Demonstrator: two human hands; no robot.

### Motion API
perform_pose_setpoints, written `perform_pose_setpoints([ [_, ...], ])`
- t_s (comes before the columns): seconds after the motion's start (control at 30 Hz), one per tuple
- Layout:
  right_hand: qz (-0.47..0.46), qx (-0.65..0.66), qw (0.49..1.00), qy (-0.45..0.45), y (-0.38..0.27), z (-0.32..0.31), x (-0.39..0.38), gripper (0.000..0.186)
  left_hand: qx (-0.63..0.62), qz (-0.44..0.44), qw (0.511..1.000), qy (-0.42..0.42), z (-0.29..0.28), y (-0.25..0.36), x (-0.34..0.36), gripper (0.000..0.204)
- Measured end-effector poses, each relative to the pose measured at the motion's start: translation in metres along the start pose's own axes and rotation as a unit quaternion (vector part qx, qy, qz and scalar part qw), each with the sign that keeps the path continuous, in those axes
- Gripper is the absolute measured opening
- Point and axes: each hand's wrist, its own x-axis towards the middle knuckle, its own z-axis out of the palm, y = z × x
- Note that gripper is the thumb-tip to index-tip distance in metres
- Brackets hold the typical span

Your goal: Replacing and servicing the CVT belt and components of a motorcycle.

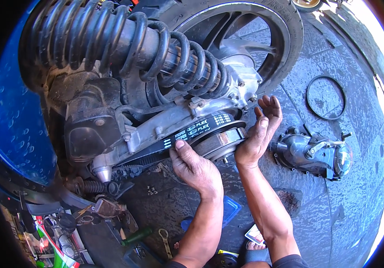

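Observation:
A scooter's rear end fills the upper view, with a black coil spring shock [156, 49] and the rear wheel [263, 35] behind it. A black toothed drive belt [201, 127] runs around a round metal pulley [221, 143] on the open engine case [165, 125]. My left hand [194, 165] presses the belt with its thumb near the pulley's left side. My right hand [259, 131] rests flat against the pulley's right edge, fingers spread upward.
A removed black engine cover [317, 152] lies on the paved ground at right, with a thin black ring gasket [325, 97] beyond it. A wrench [165, 241], a green-handled tool [136, 235], a blue lid [230, 210] and several parts lie at lower left.

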Motion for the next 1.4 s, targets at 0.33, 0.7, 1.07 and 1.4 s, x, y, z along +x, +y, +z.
perform_pose_setpoints([
  [0.33,-0.015,-0.014,1.0,0.014,0.017,0.011,0.012,0.061,0.045,0.072,0.996,-0.01,0.008,-0.002,0.014,0.046],
  [0.7,0.011,-0.258,0.966,-0.007,-0.008,-0.07,0.003,0.059,-0.111,0.047,0.965,-0.231,-0.088,0.01,-0.059,0.044],
  [1.07,0.182,-0.239,0.942,-0.149,-0.112,-0.208,-0.045,0.068,0.46,-0.026,0.594,-0.659,-0.41,0.03,-0.012,0.035],
  [1.4,0.233,-0.445,0.712,-0.491,-0.151,-0.264,-0.055,0.052,0.429,-0.223,0.875,-0.02,-0.668,-0.012,-0.146,0.036],
])
